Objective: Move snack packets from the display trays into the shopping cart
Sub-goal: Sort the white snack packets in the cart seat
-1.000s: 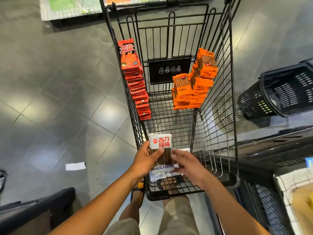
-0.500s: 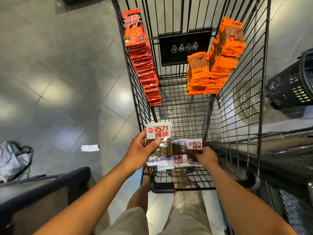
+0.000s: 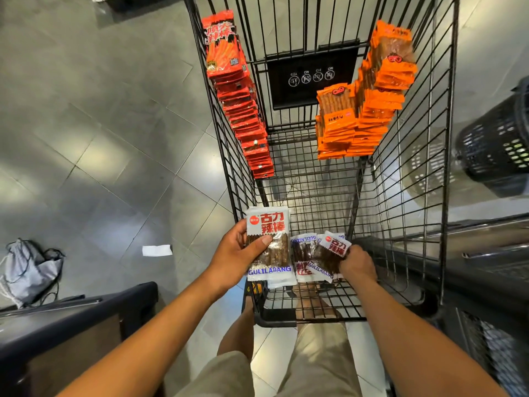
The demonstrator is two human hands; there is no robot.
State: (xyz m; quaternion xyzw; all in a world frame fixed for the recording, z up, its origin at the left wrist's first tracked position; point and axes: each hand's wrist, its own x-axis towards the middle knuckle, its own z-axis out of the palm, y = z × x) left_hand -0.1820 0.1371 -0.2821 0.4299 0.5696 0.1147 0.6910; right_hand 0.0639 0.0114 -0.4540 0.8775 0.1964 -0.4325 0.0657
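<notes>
Two white snack packets [image 3: 267, 242] hover at the shopping cart's [image 3: 412, 196] near end, my left hand [image 3: 237, 253] clamped round one, my right hand [image 3: 356, 263] pinching another; I'd lay each flat, edges aligned.

The white packet [image 3: 267, 242] reads "古力辣棒" in blue at its top and "GULILABANG" along its bottom band. The tilted packet [image 3: 329, 255] beside it bears the same two prints. The black sign [image 3: 312, 77] in the cart [image 3: 415, 167] shows "YES" and "NO", upside down.

a shop: wire shopping cart [image 3: 415, 167], stacked snack packets [image 3: 246, 110], plastic basket [image 3: 498, 144].
</notes>
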